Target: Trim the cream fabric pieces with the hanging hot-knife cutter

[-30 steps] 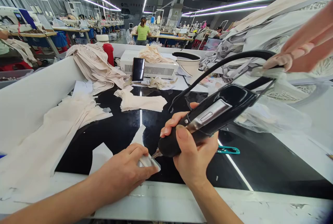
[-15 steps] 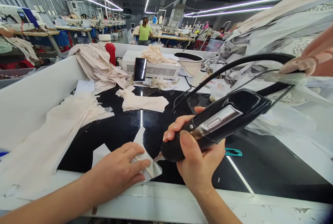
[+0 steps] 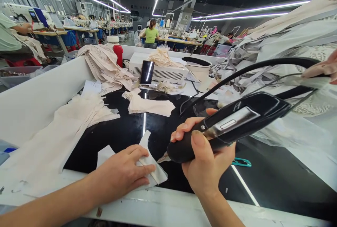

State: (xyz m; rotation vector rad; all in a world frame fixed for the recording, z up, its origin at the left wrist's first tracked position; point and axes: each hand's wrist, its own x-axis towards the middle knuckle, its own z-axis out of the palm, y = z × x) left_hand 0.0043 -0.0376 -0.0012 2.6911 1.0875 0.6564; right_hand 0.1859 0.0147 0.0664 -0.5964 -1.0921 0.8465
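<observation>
My left hand [image 3: 126, 170] lies on a small pale fabric piece [image 3: 155, 160] near the table's front edge, pressing it down with fingers stretched over it. My right hand [image 3: 202, 153] is wrapped round a black corded hand tool [image 3: 237, 118] with a silver switch panel. Its small metal tip [image 3: 164, 157] points left and sits right beside the fabric's edge; whether the two touch I cannot tell. Another pale piece [image 3: 104, 154] lies partly under my left hand. The black cable [image 3: 252, 66] loops up to the right.
A fabric stack [image 3: 150, 104] lies mid-table, with larger layers [image 3: 71, 125] at left. Behind stand a phone [image 3: 146, 73], a white vented box [image 3: 168, 74] and a bin [image 3: 197, 66]. Teal snips [image 3: 241, 162] lie right. Another person's hand [image 3: 322, 70] is beside the cable at upper right.
The whole view has shifted slightly right and down. My right hand and the tool sit a little farther from my left hand; both hands keep their holds.
</observation>
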